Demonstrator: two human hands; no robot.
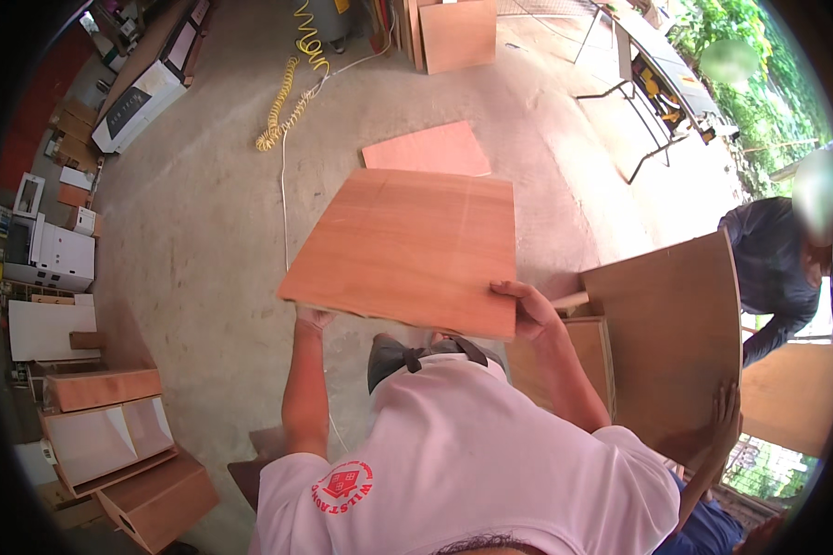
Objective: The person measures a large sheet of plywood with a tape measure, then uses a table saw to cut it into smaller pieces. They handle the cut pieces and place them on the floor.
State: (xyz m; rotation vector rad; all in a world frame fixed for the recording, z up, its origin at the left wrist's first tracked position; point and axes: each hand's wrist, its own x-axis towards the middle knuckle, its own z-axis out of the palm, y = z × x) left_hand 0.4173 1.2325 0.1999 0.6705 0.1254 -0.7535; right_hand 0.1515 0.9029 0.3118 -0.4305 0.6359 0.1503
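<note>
A reddish-brown plywood panel (416, 245) is held out in front of me, tilted above the floor. At its near left corner, my left hand (315, 317) grips from below, and the panel hides those fingers. My right hand (530, 310) clasps the near right edge, its thumb lying over the top face. Just beyond the far edge lies a pinkish flat board (428, 146) on the concrete, partly covered by the panel.
At right, a co-worker's hand (727, 407) touches a large brown panel (666, 333); a person in a dark shirt (766, 254) is beyond it. A folding-leg table (666, 79) stands far right, coiled yellow hose (282, 116) far left. Wooden boxes (157, 499) sit lower left.
</note>
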